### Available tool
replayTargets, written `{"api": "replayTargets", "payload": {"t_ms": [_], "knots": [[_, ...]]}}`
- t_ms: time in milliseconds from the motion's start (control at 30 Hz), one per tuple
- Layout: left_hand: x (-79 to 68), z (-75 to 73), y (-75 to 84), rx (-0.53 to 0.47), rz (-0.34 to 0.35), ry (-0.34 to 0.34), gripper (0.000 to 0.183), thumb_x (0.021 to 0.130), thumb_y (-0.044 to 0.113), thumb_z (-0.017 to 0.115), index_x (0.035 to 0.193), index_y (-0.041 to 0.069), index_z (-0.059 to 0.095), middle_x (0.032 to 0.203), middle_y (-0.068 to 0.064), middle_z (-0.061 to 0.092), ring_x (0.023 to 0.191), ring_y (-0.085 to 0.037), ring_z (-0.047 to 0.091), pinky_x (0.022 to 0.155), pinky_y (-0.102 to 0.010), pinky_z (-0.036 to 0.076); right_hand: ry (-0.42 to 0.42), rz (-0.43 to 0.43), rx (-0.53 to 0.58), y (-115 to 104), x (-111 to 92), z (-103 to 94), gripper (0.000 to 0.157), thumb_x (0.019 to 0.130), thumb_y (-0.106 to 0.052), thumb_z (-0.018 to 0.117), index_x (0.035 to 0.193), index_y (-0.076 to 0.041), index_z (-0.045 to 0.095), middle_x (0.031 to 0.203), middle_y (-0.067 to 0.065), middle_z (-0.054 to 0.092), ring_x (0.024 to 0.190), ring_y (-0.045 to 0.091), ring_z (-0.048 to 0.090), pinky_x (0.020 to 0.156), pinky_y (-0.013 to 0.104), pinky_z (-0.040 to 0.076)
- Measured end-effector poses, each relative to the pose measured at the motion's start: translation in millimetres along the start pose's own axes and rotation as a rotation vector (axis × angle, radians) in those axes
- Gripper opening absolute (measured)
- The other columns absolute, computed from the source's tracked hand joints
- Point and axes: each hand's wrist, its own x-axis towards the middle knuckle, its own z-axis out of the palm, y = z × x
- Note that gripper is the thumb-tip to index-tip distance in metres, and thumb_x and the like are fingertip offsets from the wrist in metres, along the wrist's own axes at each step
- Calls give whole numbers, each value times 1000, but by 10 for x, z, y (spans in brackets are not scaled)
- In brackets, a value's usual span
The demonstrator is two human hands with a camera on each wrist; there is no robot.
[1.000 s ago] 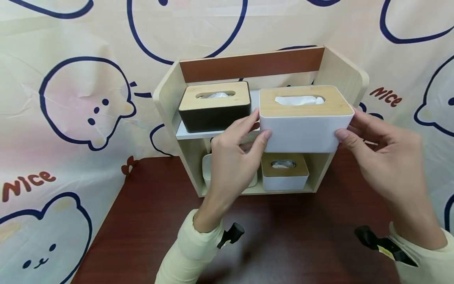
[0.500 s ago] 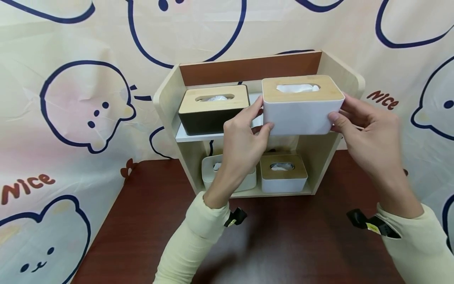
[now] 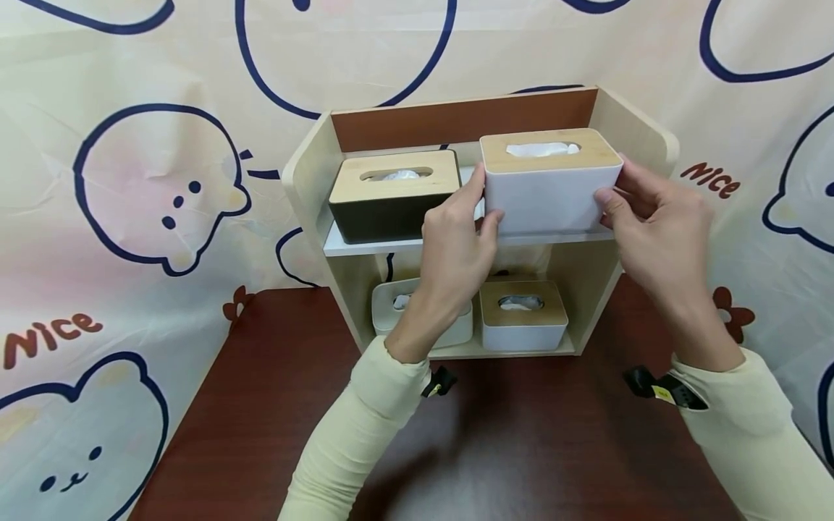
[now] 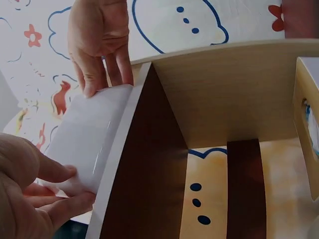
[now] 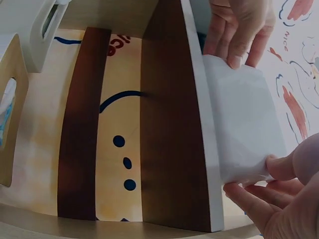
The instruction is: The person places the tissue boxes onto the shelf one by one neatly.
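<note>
Both hands hold a white tissue box (image 3: 550,202) with a light wood lid, one at each end. It stands at the front of the right half of the white upper shelf (image 3: 378,246), its base right at the shelf edge. My left hand (image 3: 459,242) grips the left end, thumb on the front face. At the right end, my right hand (image 3: 664,224) pinches the corner between thumb and fingers. Both wrist views show the white box front (image 4: 92,132) between the two hands. Left of it sits a black tissue box (image 3: 394,213) with a wood lid.
Below, the lower compartment holds an all-white tissue box (image 3: 456,329), partly behind my left forearm, and a smaller white box (image 3: 524,325) with a wood lid. The shelf's side panels (image 3: 638,134) rise at both ends. A dark wood table (image 3: 554,449) lies in front.
Both hands have moved the white tissue box back and up in the head view, from in front of the rack to the upper shelf. The black box has stayed put.
</note>
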Motion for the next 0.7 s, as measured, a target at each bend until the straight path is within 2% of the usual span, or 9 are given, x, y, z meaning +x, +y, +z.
{"api": "replayTargets", "payload": {"t_ms": [133,367,533,700], "knots": [[8,14,-9,54,5,-3,57,100,2,73,153,-7,54,142,-20,71,129,-26,71,91,-27,65,13,11,-14,3,4,39,53,101,-17,76,151,-28,61,147,8,68,127,26,72,85,12,59],[35,17,-26,71,27,-8,57,102,3,72,154,-8,51,145,-21,68,132,-27,70,99,-31,63,49,-4,-92,-3,-6,48,51,102,-22,75,150,-31,61,145,5,68,129,24,70,101,33,58],[23,5,-57,96,33,-19,58,104,6,70,156,-8,49,148,-22,66,131,-29,70,101,-33,63,9,4,-85,-7,-4,53,55,101,-22,76,153,-28,59,146,9,68,129,28,70,101,35,58],[-39,-27,-87,37,42,-34,65,104,9,71,160,-8,43,154,-23,60,138,-30,65,100,-29,62,-55,19,-84,4,-38,35,63,99,-27,79,157,-30,54,150,11,65,131,34,68,102,40,56]]}}
